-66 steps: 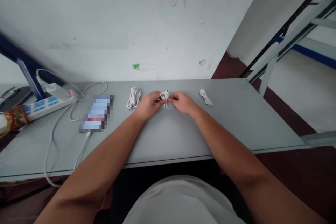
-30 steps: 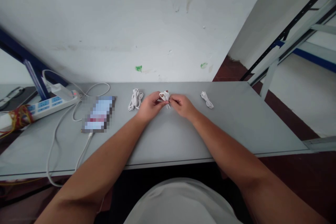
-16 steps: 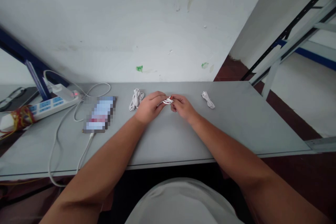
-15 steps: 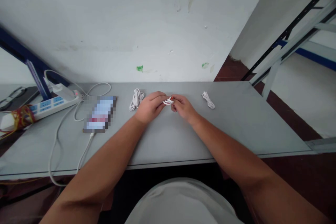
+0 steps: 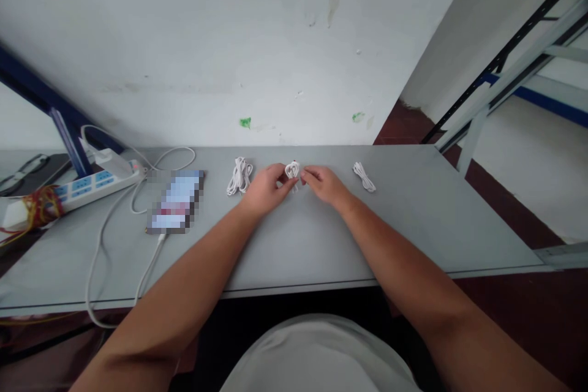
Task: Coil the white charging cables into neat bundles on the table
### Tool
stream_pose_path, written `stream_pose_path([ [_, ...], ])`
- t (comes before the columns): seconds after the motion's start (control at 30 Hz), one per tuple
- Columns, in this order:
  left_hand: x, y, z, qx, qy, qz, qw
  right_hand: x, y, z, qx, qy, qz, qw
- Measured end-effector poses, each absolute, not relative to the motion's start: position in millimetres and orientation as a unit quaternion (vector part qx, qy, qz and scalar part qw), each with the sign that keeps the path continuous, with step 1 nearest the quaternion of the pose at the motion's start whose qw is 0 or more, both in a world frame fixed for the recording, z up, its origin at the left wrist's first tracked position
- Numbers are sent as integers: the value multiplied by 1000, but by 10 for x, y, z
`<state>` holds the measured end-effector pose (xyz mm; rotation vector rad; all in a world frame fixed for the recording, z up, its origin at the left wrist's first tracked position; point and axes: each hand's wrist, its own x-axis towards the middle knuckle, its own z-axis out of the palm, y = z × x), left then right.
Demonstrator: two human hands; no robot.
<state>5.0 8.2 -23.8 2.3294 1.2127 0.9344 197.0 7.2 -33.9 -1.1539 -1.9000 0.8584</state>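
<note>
White power strip [image 5: 73,194] at left of frame, white adapter [image 5: 113,163] plugged in. Coiled white cable [image 5: 292,169] at frame centre, pinched between thumb and fingers of left hand [image 5: 267,190]. Right hand [image 5: 322,184] just beside coil, thumb and fingertips pressed together; contact with coil cannot be told. Larger cable bundle [image 5: 239,177] left of hands, smaller cable bundle [image 5: 364,177] right. Phone [image 5: 176,201] centre-left, screen pixelated. Grey table [image 5: 294,245] against scuffed white wall [image 5: 184,43]; metal frame [image 5: 472,138] at right.

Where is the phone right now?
In the head view, the phone lies on the left part of the table, just right of the power strip, a white cable at its near end.
</note>
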Motion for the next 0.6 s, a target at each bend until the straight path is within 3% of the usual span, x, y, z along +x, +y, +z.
stream_pose_path([
  [0.17,3,116,-138,737,576,301,183,1976,106,-373,-520,-712,264,391],
  [0.37,-484,322,178,615,720,266,181,1955,150,-433,-559,-709,237,359],
  [0.6,-1015,522,121,571,816,58,73,1938,95,-422,-572,-717,230,326],
])
